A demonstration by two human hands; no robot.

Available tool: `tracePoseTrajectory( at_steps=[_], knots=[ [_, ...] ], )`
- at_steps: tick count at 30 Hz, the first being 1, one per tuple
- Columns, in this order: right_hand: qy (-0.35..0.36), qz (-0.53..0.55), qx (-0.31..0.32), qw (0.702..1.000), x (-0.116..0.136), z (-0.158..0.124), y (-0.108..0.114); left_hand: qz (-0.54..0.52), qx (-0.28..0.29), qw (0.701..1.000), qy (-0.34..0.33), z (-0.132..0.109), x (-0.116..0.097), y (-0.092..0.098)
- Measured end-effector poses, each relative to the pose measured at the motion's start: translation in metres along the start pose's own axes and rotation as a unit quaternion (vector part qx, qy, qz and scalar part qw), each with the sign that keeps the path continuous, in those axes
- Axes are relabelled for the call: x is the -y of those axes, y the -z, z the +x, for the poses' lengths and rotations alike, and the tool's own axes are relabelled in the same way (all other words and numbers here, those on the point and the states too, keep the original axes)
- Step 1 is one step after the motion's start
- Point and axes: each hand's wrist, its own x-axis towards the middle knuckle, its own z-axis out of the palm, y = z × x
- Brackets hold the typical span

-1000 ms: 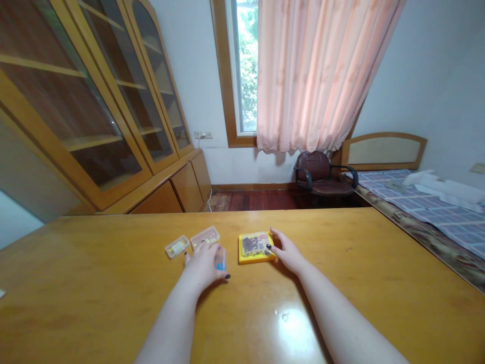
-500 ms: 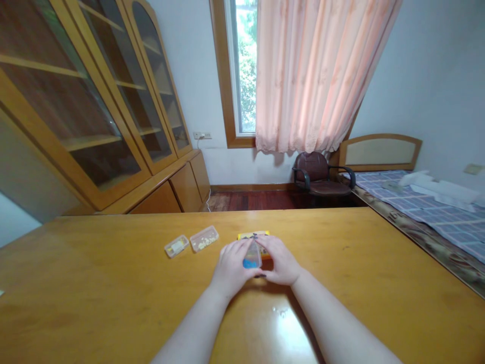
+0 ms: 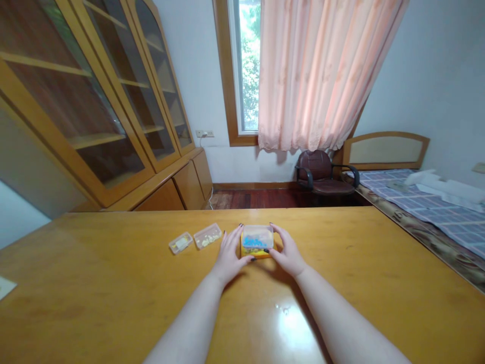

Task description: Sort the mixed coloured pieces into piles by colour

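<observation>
A clear plastic box (image 3: 257,234) with small blue pieces gathered along its near side is in front of me, over a yellow box (image 3: 261,256) that it partly covers. My right hand (image 3: 287,254) grips the clear box at its right end, thumb on the near corner and a fingertip at the far one. Around the left side of the yellow box curls my left hand (image 3: 230,257), its thumb at the near edge and its fingers by the far left corner. Whether the left fingers also touch the clear box I cannot tell.
Left of my hands lie a clear box (image 3: 200,238) with pale small pieces and a smaller clear case (image 3: 181,243) with white and yellow contents. All rest on the wooden table (image 3: 113,293). Something white (image 3: 5,287) shows at the left edge. An armchair (image 3: 322,174) stands beyond the table.
My hands have moved apart from their close pinch around the clear box. That box now appears wide side on over the yellow box. The view has shifted slightly.
</observation>
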Motion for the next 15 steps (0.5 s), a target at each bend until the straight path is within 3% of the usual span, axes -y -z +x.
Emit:
tracePoseTrajectory(
  at_steps=[3, 6, 15],
  knots=[
    [-0.038, 0.019, 0.002, 0.999, -0.01, 0.002, -0.003, -0.033, 0.025, 0.999, 0.025, 0.003, 0.011, -0.008],
    [-0.069, 0.025, 0.019, 0.997, -0.019, 0.004, -0.007, -0.051, 0.013, 0.998, 0.04, 0.004, 0.015, -0.014],
    [-0.076, 0.01, 0.075, 0.994, -0.034, 0.002, -0.013, -0.085, -0.012, 0.993, 0.079, 0.005, 0.02, -0.017]
  ],
)
